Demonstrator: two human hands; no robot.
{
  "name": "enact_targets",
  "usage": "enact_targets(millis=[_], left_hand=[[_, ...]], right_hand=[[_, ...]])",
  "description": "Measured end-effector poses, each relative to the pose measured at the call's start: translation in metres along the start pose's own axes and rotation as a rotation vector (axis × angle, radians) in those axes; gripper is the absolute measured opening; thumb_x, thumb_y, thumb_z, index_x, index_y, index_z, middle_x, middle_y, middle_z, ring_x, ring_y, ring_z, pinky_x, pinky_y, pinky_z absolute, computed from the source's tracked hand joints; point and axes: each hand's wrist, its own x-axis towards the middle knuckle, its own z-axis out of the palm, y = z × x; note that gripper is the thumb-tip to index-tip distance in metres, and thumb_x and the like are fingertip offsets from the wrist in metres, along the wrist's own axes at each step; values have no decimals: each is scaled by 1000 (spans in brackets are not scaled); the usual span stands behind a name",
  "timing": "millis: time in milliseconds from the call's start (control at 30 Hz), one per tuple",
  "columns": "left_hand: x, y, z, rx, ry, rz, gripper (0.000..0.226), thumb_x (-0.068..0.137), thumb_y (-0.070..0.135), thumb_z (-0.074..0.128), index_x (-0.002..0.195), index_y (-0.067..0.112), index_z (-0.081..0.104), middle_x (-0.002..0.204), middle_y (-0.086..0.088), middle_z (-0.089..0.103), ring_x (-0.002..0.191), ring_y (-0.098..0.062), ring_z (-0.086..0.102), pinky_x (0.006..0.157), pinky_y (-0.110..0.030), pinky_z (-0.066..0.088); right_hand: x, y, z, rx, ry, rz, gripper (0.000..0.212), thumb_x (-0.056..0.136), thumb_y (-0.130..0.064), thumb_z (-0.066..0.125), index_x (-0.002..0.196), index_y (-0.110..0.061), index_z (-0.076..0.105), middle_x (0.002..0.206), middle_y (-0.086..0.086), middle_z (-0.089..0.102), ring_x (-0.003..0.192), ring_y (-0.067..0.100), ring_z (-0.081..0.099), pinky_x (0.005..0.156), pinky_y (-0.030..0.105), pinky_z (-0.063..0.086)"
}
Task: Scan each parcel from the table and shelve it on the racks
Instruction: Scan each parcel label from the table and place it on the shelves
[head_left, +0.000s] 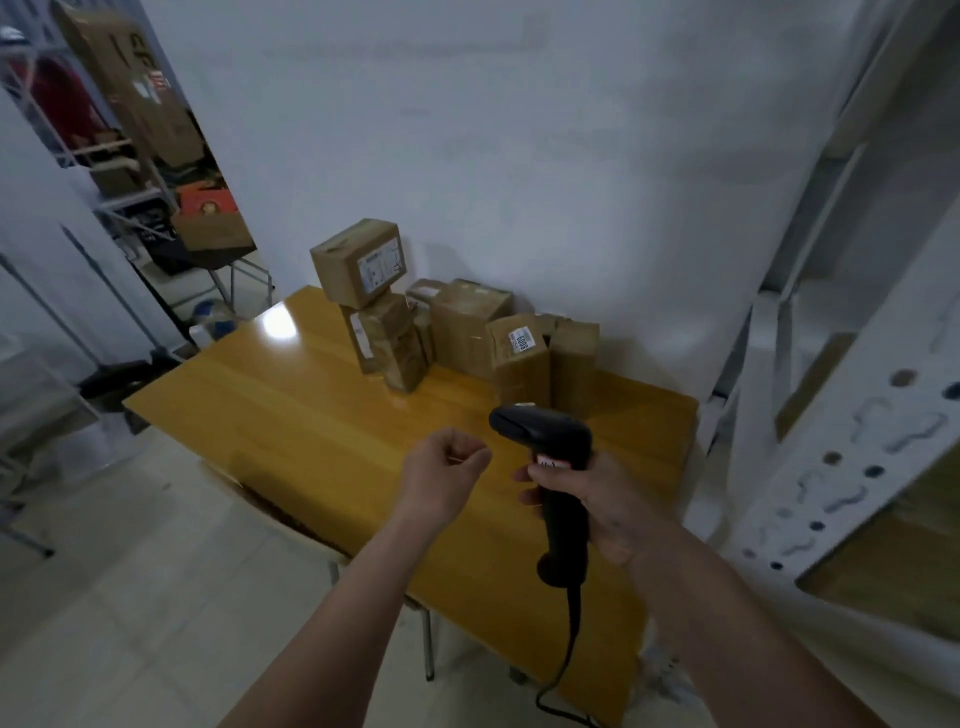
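1. Right hand (597, 499) is wrapped around the grip of a black barcode scanner (550, 447); its cable trails down toward 6 o'clock. The scanner's head points toward 11 o'clock, at the parcels.
2. Left hand (447, 467) hovers over the bench (291, 415) with fingers curled in and nothing held.
3. The parcels sit clustered at the bench's far edge, around 12 o'clock from the hands and against the white wall. The top labelled box (358, 260) perches on a taped upright box (387, 343). To their right stand a squat carton (467, 322) and a tall box with a numbered sticker (519, 358).
4. Material: brown corrugated cardboard, wrapped in glossy tape, with square edges. Probably stiff and light to moderate in weight, though the contents are unknown. The taped faces may be slick.
5. Grip judgement: take a box across two opposite side faces, keeping the label turned toward the scanner. Lift the perched top box first, since the stack looks easy to topple.
6. The bench is varnished yellow wood with a glare patch at 10 o'clock. A white perforated steel rack (852, 457) stands at 3 o'clock.
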Motion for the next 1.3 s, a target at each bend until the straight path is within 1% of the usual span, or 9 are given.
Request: enact_targets(millis=[100, 233, 333, 433, 533, 700, 900, 1067, 1300], left_hand=[[30, -2, 5, 33, -16, -2, 12, 92, 22, 67, 82, 19, 59, 83, 1, 60, 77, -17, 57, 65, -25, 43], [58, -7, 8, 60, -18, -71, 11, 91, 25, 67, 95, 18, 59, 96, 0, 61, 87, -17, 58, 74, -31, 47], [85, -8, 12, 124, -36, -121, 27, 90, 29, 68, 112, 17, 56, 112, -1, 57, 100, -19, 57, 81, -36, 49], [122, -2, 24, 210, -54, -159, 51, 87, 34, 72, 129, 15, 49, 129, -6, 51, 108, -20, 52, 78, -32, 46], [157, 7, 43, 300, -52, -181, 70, 81, 41, 75, 137, 15, 43, 138, -11, 41, 126, -29, 43, 97, -40, 47], [215, 27, 72, 291, -67, -223, 85, 74, 47, 78, 139, 13, 35, 140, -15, 34, 128, -34, 36, 106, -46, 39], [281, 33, 99, 316, -106, -319, 108, 66, 62, 77, 146, 14, 22, 143, -15, 31, 130, -33, 35, 103, -43, 38], [313, 22, 117, 323, -150, -384, 130, 61, 66, 79, 152, 12, 3, 153, -20, 24, 136, -38, 32, 107, -49, 36], [333, 1, 114, 246, -229, -466, 131, 63, 50, 83, 153, 16, -6, 151, -20, 21, 134, -41, 31, 107, -52, 38]], right_hand=[[27, -7, -1, 29, 14, 30, 18, 87, -5, 66, 105, -8, 65, 85, 7, 74, 70, 18, 70, 69, 34, 53], [49, -7, 3, 103, 110, 69, 16, 86, -3, 68, 101, -8, 65, 82, 6, 75, 69, 19, 69, 68, 34, 53], [62, -9, 4, 162, 239, 63, 16, 85, -3, 69, 99, -10, 65, 85, 7, 74, 74, 22, 67, 70, 34, 52], [72, -15, 0, 205, 330, 71, 14, 84, -4, 69, 97, -8, 65, 91, 11, 72, 78, 23, 67, 74, 36, 51], [78, -21, -7, 236, 395, 62, 9, 85, -2, 68, 91, -8, 64, 87, 11, 71, 75, 23, 66, 76, 37, 51], [94, -27, -12, 282, 517, 50, 13, 82, -1, 70, 91, -8, 65, 89, 14, 71, 76, 23, 67, 75, 35, 53], [130, -29, -6, 294, 617, 116, 12, 81, -6, 73, 92, -8, 69, 100, 18, 73, 97, 33, 69, 96, 49, 51], [150, -29, 1, 290, 694, 133, 18, 81, -4, 73, 97, -6, 67, 103, 22, 71, 91, 32, 68, 94, 49, 52], [158, -19, 17, 335, 756, 128, 16, 84, 1, 68, 99, -2, 66, 97, 20, 71, 82, 27, 67, 81, 40, 53]])
